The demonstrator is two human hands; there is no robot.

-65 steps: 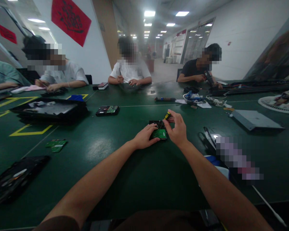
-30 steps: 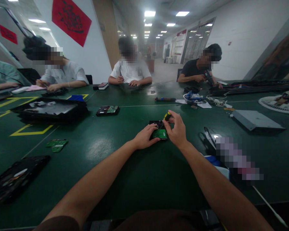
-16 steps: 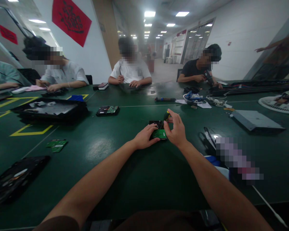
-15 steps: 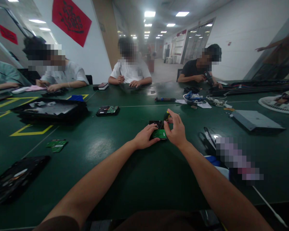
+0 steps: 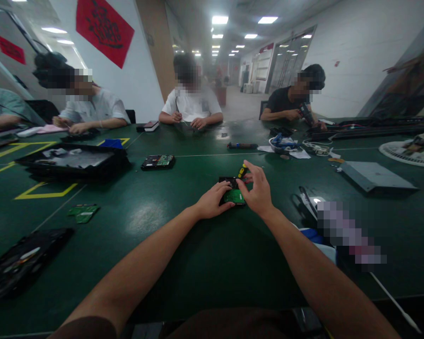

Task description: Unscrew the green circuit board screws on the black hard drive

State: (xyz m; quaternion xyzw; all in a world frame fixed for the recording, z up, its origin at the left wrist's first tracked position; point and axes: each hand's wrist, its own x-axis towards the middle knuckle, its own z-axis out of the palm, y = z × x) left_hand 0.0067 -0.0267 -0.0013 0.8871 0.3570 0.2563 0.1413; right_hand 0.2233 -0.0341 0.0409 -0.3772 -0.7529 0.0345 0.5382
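A hard drive (image 5: pixel 235 197) with a green circuit board and a black part at its far side lies on the table in front of me. My left hand (image 5: pixel 215 199) grips it from the left, fingers over the black part and thumb along the near edge. Between the fingers and thumb of my right hand (image 5: pixel 257 191) is a small screwdriver (image 5: pixel 242 171) with a yellow and black handle. It stands nearly upright, leaning slightly right, over the drive's far right part. Its tip is too small to make out.
Another hard drive (image 5: pixel 158 162) lies farther off to the left, near a black tray (image 5: pixel 74 162). Loose green circuit boards (image 5: pixel 84 213) and a black casing (image 5: pixel 26 261) are at left. A grey metal box (image 5: pixel 378 177) sits at right. Several people work across the table.
The screwdriver's handle has turned and now shows more yellow. My right fingers have shifted slightly, with the thumb farther left. My left hand and the hard drive stay put.
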